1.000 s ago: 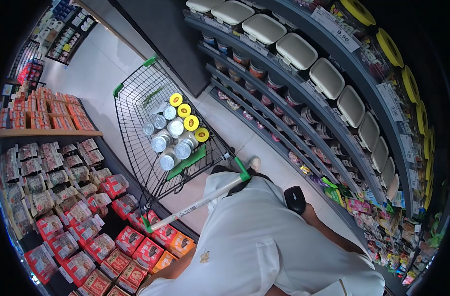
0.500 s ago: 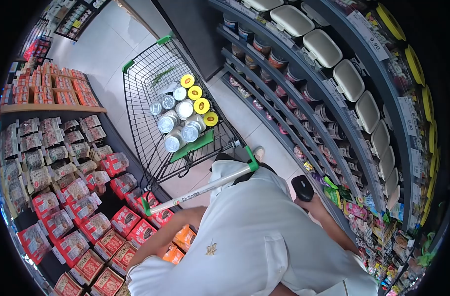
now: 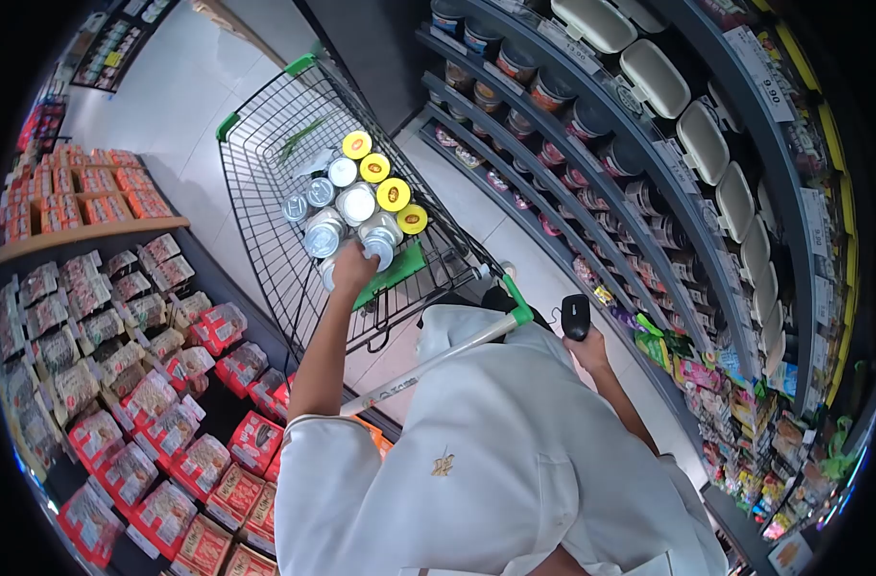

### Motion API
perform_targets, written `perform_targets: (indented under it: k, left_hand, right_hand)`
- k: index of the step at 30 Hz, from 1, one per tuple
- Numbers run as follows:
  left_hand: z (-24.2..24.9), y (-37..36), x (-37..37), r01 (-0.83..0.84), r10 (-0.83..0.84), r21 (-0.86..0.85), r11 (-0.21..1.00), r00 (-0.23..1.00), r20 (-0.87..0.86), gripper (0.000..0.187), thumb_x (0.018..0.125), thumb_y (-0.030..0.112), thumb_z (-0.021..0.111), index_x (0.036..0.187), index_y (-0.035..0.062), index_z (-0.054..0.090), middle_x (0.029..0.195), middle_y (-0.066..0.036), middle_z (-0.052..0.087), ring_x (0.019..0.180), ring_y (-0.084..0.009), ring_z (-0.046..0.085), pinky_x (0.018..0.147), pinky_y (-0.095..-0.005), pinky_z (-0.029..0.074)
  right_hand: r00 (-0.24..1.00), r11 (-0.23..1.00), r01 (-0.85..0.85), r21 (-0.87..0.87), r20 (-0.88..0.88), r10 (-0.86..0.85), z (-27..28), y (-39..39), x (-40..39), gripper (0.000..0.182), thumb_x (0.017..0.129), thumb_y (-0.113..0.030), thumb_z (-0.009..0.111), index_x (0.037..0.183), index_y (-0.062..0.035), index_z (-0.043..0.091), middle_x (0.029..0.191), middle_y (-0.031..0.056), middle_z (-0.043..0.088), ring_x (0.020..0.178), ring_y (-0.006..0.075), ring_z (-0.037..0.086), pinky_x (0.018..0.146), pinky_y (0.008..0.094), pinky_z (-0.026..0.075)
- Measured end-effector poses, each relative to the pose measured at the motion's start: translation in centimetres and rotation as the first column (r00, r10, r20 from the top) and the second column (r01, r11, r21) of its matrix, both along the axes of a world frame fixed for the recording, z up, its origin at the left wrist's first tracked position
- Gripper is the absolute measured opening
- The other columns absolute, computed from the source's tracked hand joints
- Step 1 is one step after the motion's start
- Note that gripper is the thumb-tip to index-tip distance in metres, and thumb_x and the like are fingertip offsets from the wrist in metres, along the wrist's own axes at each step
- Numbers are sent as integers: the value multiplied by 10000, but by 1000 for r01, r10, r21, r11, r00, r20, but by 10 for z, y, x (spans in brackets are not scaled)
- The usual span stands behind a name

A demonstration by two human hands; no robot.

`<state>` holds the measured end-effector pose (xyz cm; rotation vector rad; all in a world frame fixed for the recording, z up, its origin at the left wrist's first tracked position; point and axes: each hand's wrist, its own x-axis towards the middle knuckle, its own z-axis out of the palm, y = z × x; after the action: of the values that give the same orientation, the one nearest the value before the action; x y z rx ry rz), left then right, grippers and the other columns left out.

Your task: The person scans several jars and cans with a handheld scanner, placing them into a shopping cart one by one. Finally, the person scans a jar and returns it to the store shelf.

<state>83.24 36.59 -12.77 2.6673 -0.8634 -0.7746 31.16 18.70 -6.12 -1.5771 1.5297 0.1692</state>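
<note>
My left hand (image 3: 358, 269) is down in the shopping cart (image 3: 265, 240), its fingers closed at the rim of a clear jar with a silvery lid (image 3: 379, 250). Some fingertips are hidden between this jar and a neighbouring jar (image 3: 328, 276). Around them stand several more jars, some with silver or white tops (image 3: 356, 204) and some with yellow lids (image 3: 394, 195). My right hand (image 3: 585, 349) is closed on a black handheld device (image 3: 576, 317), rounded like a computer mouse, beside my body and outside the cart.
The cart's pale handlebar (image 3: 428, 361) crosses in front of my waist. On the left, a display holds red food packs (image 3: 164, 509) and orange boxes (image 3: 102, 209). Curved shelves (image 3: 639, 134) with tubs and white lidded containers (image 3: 702, 142) rise close on the right.
My left hand has come from beside the display into the cart and onto a jar. My right hand keeps the black device, now slightly higher in view. The view has shifted a little.
</note>
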Motion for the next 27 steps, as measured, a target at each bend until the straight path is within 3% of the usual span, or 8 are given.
perform_targets:
  k: [2, 5, 11, 14, 17, 21, 25, 27]
  left_hand:
    - [5, -31, -5, 65, -61, -36, 997, 994, 93, 525, 786, 372, 777, 1142, 34, 590, 1123, -193, 627, 1098, -372, 618, 925, -470, 528]
    - [20, -77, -12, 74, -91, 148, 986, 989, 117, 603, 783, 395, 792, 1197, 29, 550, 1221, -178, 589, 1180, -360, 579, 928, -485, 528]
    - [-48, -121, 15, 180, -211, 191, 965, 966, 153, 1082, 734, 426, 866, 1554, 98, 241, 1497, -172, 401, 1368, -340, 436, 988, -451, 518]
    - [-71, -144, 19, 237, -265, 219, 947, 958, 110, 1068, 718, 332, 895, 1569, 210, 261, 1538, -167, 370, 1404, -337, 405, 1007, -431, 513]
    - [-105, -149, 23, 261, -299, 229, 938, 942, 150, 915, 687, 248, 897, 1446, 197, 390, 1442, -151, 438, 1330, -347, 464, 996, -413, 515]
    - [-83, -145, 31, 264, -278, 133, 955, 956, 98, 824, 669, 216, 894, 1368, 172, 460, 1313, -172, 507, 1194, -383, 543, 957, -435, 531]
    - [-74, -126, 39, 221, -200, -149, 964, 969, 142, 824, 636, 216, 899, 1359, 127, 513, 1206, -190, 551, 1120, -423, 567, 919, -466, 535]
    - [-48, -119, 42, 165, -168, -250, 954, 986, 12, 786, 643, 194, 880, 1347, 95, 546, 1192, -203, 614, 1073, -408, 615, 921, -443, 525]
  right_hand:
    - [997, 997, 74, 20, -39, -73, 0, 7, -1, 399, 713, -195, 784, 1059, -28, 676, 914, 140, 735, 850, 247, 715, 810, 372, 556]
    - [992, 994, 114, -2, -62, -113, 9, 30, -7, 382, 718, -204, 785, 1035, -21, 676, 872, 128, 721, 806, 235, 700, 772, 368, 552]
    - [990, 987, 127, -100, -49, -132, 0, 78, -25, 338, 745, -205, 800, 977, 6, 673, 810, 105, 707, 733, 182, 665, 702, 361, 544]
    - [983, 985, 155, -77, -87, -161, 4, 98, -29, 392, 743, -216, 807, 1035, 9, 674, 880, 144, 727, 817, 225, 702, 764, 369, 555]
    - [968, 976, 213, -45, -123, -217, 14, 112, -26, 419, 732, -209, 817, 1060, 10, 675, 929, 176, 739, 874, 267, 732, 812, 378, 562]
    - [966, 970, 228, -84, -104, -236, 18, 128, -24, 419, 735, -202, 821, 1061, 14, 669, 929, 182, 738, 874, 260, 731, 809, 381, 562]
    - [957, 950, 278, -144, -38, -286, 28, 128, -11, 363, 756, -215, 813, 993, 21, 671, 815, 119, 711, 753, 177, 660, 723, 370, 549]
    - [961, 934, 270, -235, 3, -277, 30, 125, -8, 351, 750, -207, 817, 973, 23, 672, 805, 123, 712, 738, 181, 664, 719, 370, 549]
